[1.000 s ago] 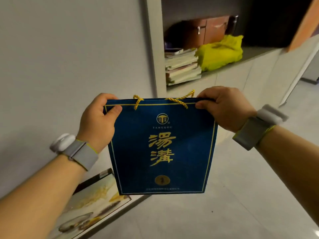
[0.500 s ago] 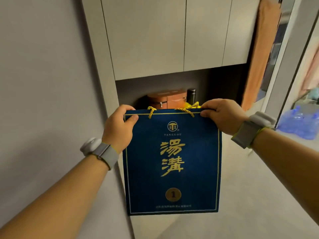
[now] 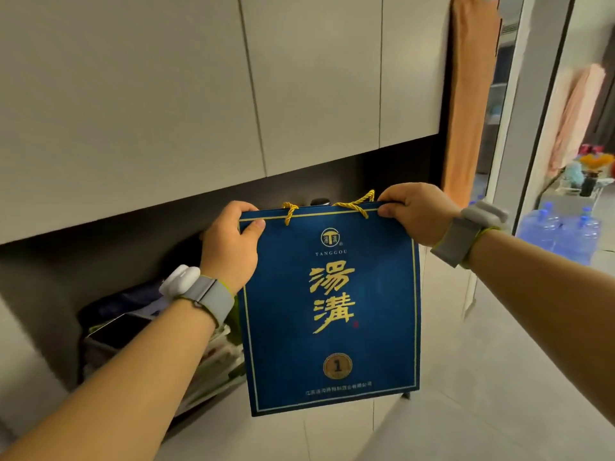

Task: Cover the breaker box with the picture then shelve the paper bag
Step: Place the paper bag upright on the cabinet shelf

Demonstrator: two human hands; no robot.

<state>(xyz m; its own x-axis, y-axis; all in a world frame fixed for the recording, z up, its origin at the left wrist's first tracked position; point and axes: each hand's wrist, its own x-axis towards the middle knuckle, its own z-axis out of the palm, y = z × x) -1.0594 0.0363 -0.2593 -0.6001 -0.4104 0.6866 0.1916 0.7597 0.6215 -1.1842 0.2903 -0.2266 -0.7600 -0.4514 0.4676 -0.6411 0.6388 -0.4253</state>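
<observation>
While pinched at top corners by left hand (image 3: 229, 247) and right hand (image 3: 416, 211), hung paper bag (image 3: 329, 311) flat before dim, seemingly cluttered shelf (image 3: 133, 254).

the paper bag (image 3: 329, 311) hid most of the open shelf (image 3: 139, 247) behind it; only the top of a dark object (image 3: 320, 202) showed above its rim. the stacked items (image 3: 213, 361) at the left were blurred and partly covered by the left forearm. both forearms ran off the bottom edge.
</observation>
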